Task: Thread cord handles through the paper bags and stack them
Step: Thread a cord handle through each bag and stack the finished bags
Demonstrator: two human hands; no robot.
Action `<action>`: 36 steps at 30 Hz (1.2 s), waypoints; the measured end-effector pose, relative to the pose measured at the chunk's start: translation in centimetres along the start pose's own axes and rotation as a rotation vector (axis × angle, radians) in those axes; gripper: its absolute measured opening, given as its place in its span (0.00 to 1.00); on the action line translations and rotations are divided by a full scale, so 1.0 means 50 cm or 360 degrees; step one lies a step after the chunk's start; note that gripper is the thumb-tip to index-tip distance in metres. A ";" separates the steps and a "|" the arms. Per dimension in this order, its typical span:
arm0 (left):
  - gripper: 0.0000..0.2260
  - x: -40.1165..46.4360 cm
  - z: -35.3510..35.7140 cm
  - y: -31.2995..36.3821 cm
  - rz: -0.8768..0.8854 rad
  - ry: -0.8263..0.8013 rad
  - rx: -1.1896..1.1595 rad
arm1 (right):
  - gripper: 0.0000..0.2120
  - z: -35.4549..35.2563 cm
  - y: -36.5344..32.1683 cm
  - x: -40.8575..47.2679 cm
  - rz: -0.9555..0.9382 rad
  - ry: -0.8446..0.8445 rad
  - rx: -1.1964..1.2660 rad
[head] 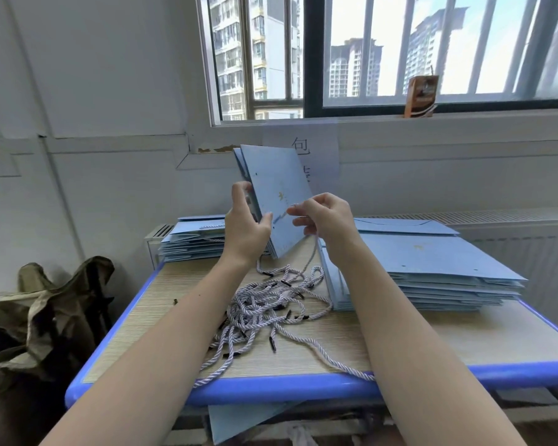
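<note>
Near the centre of the frame a flat blue paper bag (pixel 277 194) is held up on edge above the table (pixel 290 386), tilted back toward the window (pixel 393 53); the left hand (pixel 246 225) grips its left edge, thumb on the near face and fingers curled round behind; the right hand (pixel 327 220) sits just right of the bag's lower part, fingertips pinching a twisted pale cord (pixel 313 252) that hangs down from the hand toward the table; whether the cord already passes through a hole in the bag cannot be told; below the hands, at the middle of the table, lies a tangled heap of cords (pixel 264 307) with black tips, one strand trailing to the blue front edge; a stack of flat blue bags (pixel 432 272) rests at the right of the table, and a second stack (pixel 194 241) sits at the centre left behind the left hand; a brown carton (pixel 421 96) stands on the sill at the upper right; an olive-green folding chair (pixel 45 317) slumps on the floor at the lower left.
</note>
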State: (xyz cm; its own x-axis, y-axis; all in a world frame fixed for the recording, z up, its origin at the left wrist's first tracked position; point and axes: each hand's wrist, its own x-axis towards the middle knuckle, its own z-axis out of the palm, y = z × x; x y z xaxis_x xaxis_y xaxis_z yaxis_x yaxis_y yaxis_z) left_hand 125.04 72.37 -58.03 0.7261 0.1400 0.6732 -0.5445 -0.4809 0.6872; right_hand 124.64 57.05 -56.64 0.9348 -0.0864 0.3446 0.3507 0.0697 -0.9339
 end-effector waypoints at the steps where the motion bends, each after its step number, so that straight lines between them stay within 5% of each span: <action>1: 0.21 0.000 0.000 0.001 0.0001 -0.0015 0.0010 | 0.05 0.000 -0.002 -0.002 0.0035 -0.0031 0.0045; 5: 0.23 0.003 0.002 -0.002 0.0002 -0.0070 0.0035 | 0.11 0.001 -0.003 -0.005 0.0065 -0.0164 0.0220; 10: 0.22 0.002 -0.001 0.009 0.0042 -0.0012 0.0117 | 0.03 0.000 0.000 -0.006 -0.0022 -0.0136 0.0047; 16: 0.14 0.002 -0.001 0.009 0.0074 0.0072 -0.0038 | 0.06 0.009 -0.002 -0.005 -0.0016 -0.0087 0.0151; 19: 0.06 -0.001 0.001 0.017 0.0190 0.0152 -0.0046 | 0.06 0.005 -0.001 -0.007 -0.0092 -0.0106 0.0146; 28: 0.05 -0.011 -0.014 0.037 0.0643 0.0637 0.0346 | 0.03 0.012 0.002 -0.003 -0.0170 -0.0024 -0.0001; 33: 0.11 -0.028 0.023 0.035 0.0725 0.0179 0.0369 | 0.03 0.021 0.001 -0.001 -0.0133 0.0045 0.0028; 36: 0.11 -0.039 0.035 0.044 0.0727 0.0146 0.0249 | 0.04 0.017 0.000 0.000 -0.0106 0.0124 0.0115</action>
State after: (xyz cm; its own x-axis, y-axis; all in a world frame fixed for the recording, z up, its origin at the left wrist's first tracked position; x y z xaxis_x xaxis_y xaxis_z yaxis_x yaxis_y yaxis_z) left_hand 123.17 69.50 -58.31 0.3842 -0.0433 0.9222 -0.7238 -0.6343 0.2717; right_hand 124.69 57.87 -56.55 0.9030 -0.1701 0.3946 0.4177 0.1325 -0.8988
